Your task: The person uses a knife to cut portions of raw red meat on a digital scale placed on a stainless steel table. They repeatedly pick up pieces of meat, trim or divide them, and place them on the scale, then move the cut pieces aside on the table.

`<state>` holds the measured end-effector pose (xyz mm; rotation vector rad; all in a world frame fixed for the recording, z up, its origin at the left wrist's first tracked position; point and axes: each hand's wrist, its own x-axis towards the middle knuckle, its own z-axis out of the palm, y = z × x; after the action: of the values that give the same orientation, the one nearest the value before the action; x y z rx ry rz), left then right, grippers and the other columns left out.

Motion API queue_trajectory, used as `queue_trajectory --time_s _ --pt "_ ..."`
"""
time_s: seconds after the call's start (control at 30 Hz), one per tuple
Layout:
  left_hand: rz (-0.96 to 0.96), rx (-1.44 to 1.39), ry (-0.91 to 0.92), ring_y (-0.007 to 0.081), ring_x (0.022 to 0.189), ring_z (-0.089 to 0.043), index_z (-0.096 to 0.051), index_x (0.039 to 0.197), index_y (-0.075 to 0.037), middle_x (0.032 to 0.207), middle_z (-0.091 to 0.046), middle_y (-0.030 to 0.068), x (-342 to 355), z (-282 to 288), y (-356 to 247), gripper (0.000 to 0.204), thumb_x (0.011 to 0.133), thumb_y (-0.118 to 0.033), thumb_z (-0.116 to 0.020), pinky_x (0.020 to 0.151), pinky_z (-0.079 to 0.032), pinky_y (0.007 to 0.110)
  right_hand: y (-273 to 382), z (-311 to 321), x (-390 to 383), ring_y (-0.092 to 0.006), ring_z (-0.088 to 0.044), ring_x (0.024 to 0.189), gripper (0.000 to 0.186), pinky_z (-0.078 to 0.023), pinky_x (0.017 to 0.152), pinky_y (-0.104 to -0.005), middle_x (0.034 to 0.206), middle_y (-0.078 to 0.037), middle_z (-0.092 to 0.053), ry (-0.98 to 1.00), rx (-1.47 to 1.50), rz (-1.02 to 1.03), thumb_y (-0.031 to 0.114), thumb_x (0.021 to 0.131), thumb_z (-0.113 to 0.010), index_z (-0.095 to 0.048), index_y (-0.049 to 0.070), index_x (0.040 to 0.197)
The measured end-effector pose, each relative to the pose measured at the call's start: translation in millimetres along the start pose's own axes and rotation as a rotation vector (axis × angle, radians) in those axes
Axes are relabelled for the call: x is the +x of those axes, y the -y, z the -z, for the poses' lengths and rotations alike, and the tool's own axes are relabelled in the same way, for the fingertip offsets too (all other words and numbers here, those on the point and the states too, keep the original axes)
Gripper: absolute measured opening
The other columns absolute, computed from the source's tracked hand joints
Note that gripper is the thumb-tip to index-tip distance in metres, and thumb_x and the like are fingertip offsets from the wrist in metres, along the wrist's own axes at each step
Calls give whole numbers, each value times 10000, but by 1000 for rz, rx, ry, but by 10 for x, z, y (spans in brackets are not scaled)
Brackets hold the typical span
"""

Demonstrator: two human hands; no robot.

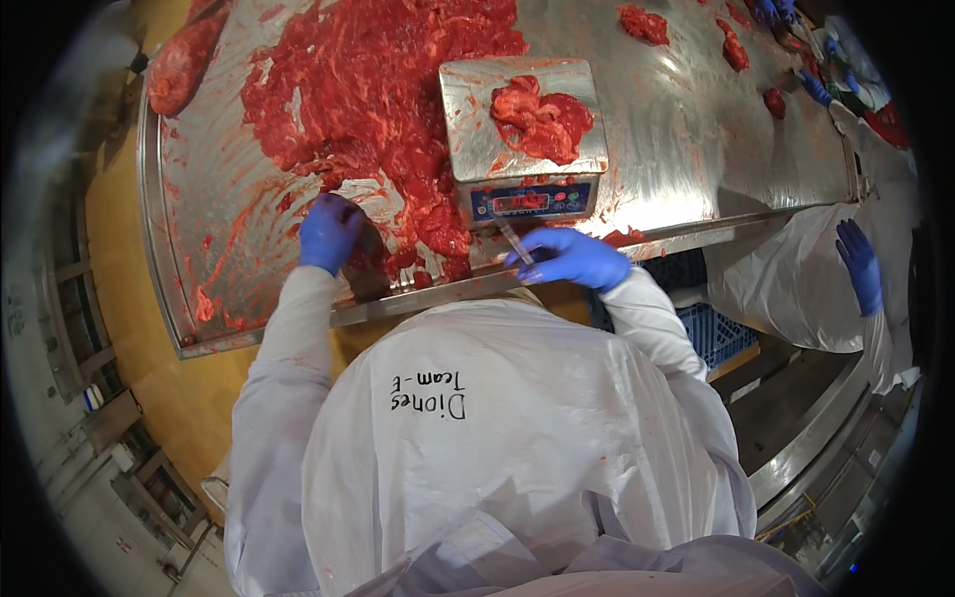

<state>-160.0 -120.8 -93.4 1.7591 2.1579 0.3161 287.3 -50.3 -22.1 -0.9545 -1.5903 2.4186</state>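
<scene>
My left hand (328, 231), in a blue glove, is curled at the lower-left edge of a spread mass of red meat (338, 80) on the steel table (701, 139); what its fingers hold, if anything, is hidden. My right hand (567, 259), also gloved, grips a slim tool (512, 237), perhaps a knife, just below the steel scale (463, 119). A lump of meat (542, 119) rests on the scale's platform, above its display.
A large piece of meat (184, 55) lies at the top left, smaller pieces (642, 22) at the top right. A co-worker's gloved hand (860, 264) and white apron are at the right; others' gloved hands appear top right. Blue crates (721, 328) sit below the table's edge.
</scene>
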Motion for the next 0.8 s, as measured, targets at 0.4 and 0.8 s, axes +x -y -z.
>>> queue_trajectory --time_s 0.4,0.8 --pt "-490 -534 203 331 1430 -510 -509 1531 -57 1520 -555 195 936 164 -2708 636 901 -15 -584 1174 -426 389 735 799 188 -184 -684 1113 173 -546 988 -327 1190 -90 -724 -312 -58 214 -30 936 -703 -660 8 1099" --pt "-83 -976 -16 279 1284 -608 -580 1444 -15 1374 -629 177 614 -95 -1298 519 927 12 -624 1127 -458 375 894 268 825 -371 -646 1176 611 -496 1050 -456 1257 -208 -667 -631 -719 269 313 929 -743 -542 74 1454"
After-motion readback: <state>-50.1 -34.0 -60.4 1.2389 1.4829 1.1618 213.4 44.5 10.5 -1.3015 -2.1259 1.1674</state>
